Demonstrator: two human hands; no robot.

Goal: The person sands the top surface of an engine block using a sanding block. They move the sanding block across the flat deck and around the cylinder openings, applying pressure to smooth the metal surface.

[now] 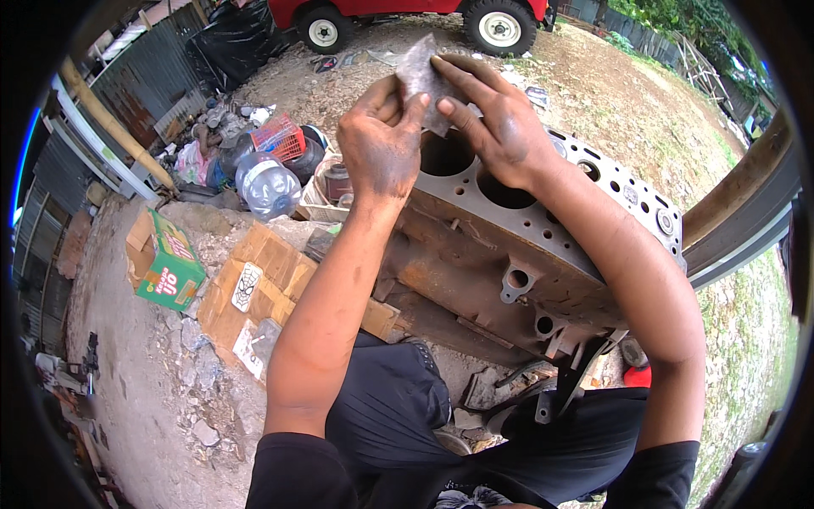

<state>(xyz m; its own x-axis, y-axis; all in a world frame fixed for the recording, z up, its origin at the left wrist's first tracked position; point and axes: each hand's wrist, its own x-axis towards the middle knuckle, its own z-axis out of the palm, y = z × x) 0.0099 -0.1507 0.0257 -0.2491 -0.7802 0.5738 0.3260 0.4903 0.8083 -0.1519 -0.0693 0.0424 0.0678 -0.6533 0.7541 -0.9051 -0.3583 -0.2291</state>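
Both hands are raised over the far edge of a rusty engine block (pixel 471 242), with a worn grey piece of sandpaper (pixel 418 69) between them. My left hand (pixel 383 148) pinches the sheet's lower left side, thumb pointing up. On the other side, the fingers and thumb of my right hand (pixel 506 131) press against the sheet. Dark grime covers both hands. The block's flat grey deck (pixel 462 188) faces up, showing large round cylinder bores (pixel 506 192) and several smaller holes. My right forearm passes over the deck and hides part of it.
Left of the block lie flattened cardboard (pixel 275 263) and a green carton (pixel 174 263) on rubble. Farther back are a clear plastic jug (pixel 270 187), a red basket (pixel 278 138) and scrap. A red vehicle (pixel 398 7) stands beyond. A post (pixel 738 195) rises at right.
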